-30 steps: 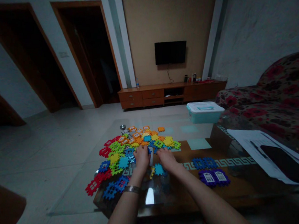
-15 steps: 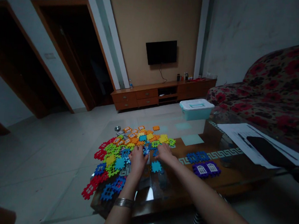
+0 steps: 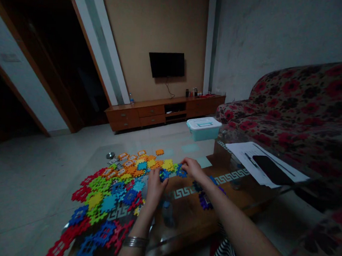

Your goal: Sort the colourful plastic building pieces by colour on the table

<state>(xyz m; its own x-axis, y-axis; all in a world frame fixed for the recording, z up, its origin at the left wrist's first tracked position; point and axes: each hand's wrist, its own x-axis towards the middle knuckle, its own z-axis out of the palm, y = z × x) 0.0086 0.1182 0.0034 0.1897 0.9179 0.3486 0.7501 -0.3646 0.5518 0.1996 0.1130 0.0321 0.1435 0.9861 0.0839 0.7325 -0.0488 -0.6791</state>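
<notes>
My right hand point(image 3: 192, 169) pinches the edge of a blue interlocking block point(image 3: 181, 171) with a window-like cutout, low over the glass table point(image 3: 187, 218). To its left, my left hand point(image 3: 155, 186) reaches over the near edge of the block pile, fingers stretched forward and thumb apart. Another blue block point(image 3: 164, 175) lies right beside its fingertips; whether they touch it I cannot tell. The pile around holds yellow blocks point(image 3: 168, 164), light blue blocks point(image 3: 108, 203), green blocks point(image 3: 100, 183) and red blocks point(image 3: 81, 194). Purple blocks point(image 3: 205, 201) are partly hidden behind my right forearm.
A teal lidded box point(image 3: 204, 134) stands at the table's far side. Papers point(image 3: 240, 153) with a pen and a black phone point(image 3: 270, 167) lie on the right. Beyond are a floral sofa point(image 3: 293, 110), a low cabinet point(image 3: 151, 114) and a television point(image 3: 167, 64).
The view has swung to the right, so the scene sits further left. My right hand has moved away from my left, with a blue block in its fingers. Fewer blocks lie before my hands.
</notes>
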